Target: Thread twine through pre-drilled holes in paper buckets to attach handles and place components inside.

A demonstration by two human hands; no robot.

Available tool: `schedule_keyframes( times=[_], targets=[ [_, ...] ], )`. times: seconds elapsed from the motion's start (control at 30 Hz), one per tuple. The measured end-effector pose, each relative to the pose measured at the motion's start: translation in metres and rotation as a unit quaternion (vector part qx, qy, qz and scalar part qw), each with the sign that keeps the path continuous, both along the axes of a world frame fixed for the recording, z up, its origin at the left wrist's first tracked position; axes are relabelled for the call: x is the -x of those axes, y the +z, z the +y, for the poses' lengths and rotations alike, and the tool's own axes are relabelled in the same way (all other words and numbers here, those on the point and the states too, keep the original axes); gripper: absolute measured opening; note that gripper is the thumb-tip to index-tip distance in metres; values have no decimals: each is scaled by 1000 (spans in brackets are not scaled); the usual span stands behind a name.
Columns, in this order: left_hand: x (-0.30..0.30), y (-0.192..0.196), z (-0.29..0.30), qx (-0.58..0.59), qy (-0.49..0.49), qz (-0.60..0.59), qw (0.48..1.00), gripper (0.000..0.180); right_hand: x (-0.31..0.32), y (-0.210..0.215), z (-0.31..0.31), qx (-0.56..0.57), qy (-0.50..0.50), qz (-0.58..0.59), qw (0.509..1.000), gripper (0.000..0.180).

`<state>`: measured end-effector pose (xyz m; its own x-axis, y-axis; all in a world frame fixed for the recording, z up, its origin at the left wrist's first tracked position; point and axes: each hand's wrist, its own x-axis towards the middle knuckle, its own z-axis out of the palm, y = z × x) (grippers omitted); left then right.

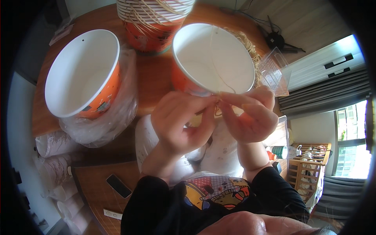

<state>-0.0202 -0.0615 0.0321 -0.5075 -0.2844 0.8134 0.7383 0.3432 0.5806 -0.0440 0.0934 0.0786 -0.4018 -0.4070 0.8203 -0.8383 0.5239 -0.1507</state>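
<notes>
Just above my lap, at the near rim of a white-lined orange paper bucket (188,84), my two hands meet. My left hand (178,119) pinches a thin tan cord (217,111) between thumb and fingertips. Close against it, my right hand (252,115) pinches the same cord, its other fingers curled. From the fingertips a strand runs up across the bucket's white inside toward the far rim, near a small hole. A short loop of cord hangs below the fingers. The exact spot where the cord meets the near rim is hidden by my fingertips.
A second orange bucket (100,100) stands at the left on crumpled clear plastic (117,121). Behind are a tall bucket stack (150,35) draped with cords, a cord bundle (250,45) and a clear plastic tray (276,72). A phone (118,186) lies lower left.
</notes>
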Motion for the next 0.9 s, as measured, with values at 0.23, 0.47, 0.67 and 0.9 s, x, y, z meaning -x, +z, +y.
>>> schedule_keyframes(
  times=[0.23,0.47,0.67,0.9],
  targets=[
    [4,-3,0,-2,9,3,1000,16,0,-1,-1,-15,-10,17,1000,33],
    [5,-6,1,-3,8,-10,1000,16,-1,-1,-1,-18,-15,21,999,29],
    [8,-6,2,20,33,28,999,16,-5,4,-1,-39,-35,-7,999,26],
    [9,-5,4,45,52,43,997,15,-2,-1,1,-39,-33,41,998,32]
  ],
)
